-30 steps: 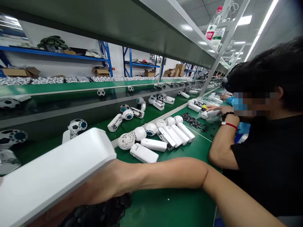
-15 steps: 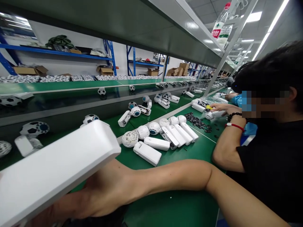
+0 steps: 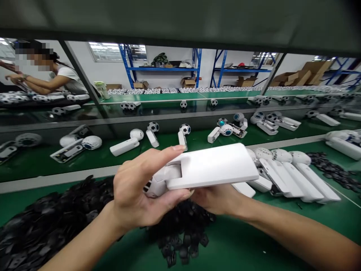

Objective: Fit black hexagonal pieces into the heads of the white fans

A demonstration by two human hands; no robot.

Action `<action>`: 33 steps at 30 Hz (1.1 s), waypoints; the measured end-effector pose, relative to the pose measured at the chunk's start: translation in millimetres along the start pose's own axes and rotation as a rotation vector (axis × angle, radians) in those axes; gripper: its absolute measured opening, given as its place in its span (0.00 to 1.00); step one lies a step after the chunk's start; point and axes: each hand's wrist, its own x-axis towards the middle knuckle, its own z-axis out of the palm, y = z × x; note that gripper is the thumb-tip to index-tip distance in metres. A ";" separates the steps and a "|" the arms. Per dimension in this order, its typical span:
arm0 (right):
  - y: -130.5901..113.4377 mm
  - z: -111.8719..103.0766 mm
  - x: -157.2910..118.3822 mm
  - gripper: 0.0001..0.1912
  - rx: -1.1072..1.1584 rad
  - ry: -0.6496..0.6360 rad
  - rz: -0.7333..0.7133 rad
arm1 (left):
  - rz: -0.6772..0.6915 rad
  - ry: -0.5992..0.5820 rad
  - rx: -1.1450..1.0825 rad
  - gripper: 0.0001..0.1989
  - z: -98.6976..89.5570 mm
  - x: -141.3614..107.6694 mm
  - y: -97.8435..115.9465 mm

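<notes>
A white handheld fan (image 3: 217, 165) is held up in front of me, its flat handle pointing right and its ball-shaped head at the left. My left hand (image 3: 141, 184) is closed around the hinge end, thumb on top and fingers beneath. From below, my right hand (image 3: 216, 197) grips the handle; its fingertips are hidden. Under my hands lies a heap of small black plastic pieces (image 3: 184, 241), and a larger pile of black pieces (image 3: 59, 222) spreads to the left. Beside my right forearm, several white fans (image 3: 284, 177) lie in a row.
Beyond a grey rail (image 3: 296, 142), more fans (image 3: 124, 145) lie on a green belt, some with opened handles. Another heap of black pieces (image 3: 335, 171) is at the right. A shelf (image 3: 180, 22) hangs overhead. A person (image 3: 56, 75) works at the far left.
My view has swung left, so the neighbouring person on the right is out of sight. The fan has moved rightward in the view, and my left hand now shows on its hinge end.
</notes>
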 end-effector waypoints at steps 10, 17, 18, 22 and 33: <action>-13.8 -6.1 26.0 0.23 0.613 0.138 0.397 | -0.751 0.132 -0.165 0.23 23.4 -4.6 -18.8; -12.6 -50.4 24.6 0.10 0.380 0.146 0.374 | -1.180 -0.197 -0.074 0.29 83.4 16.7 -100.5; -13.1 -55.6 23.7 0.09 0.348 0.146 0.373 | -1.142 -0.227 -0.018 0.27 88.5 18.9 -107.7; -13.0 -70.0 23.8 0.06 0.087 0.054 0.428 | -1.020 -0.353 0.292 0.25 85.1 22.1 -129.1; 24.5 -18.5 22.4 0.07 -0.651 -0.419 0.382 | -1.162 -0.633 0.570 0.41 40.7 -27.7 -200.1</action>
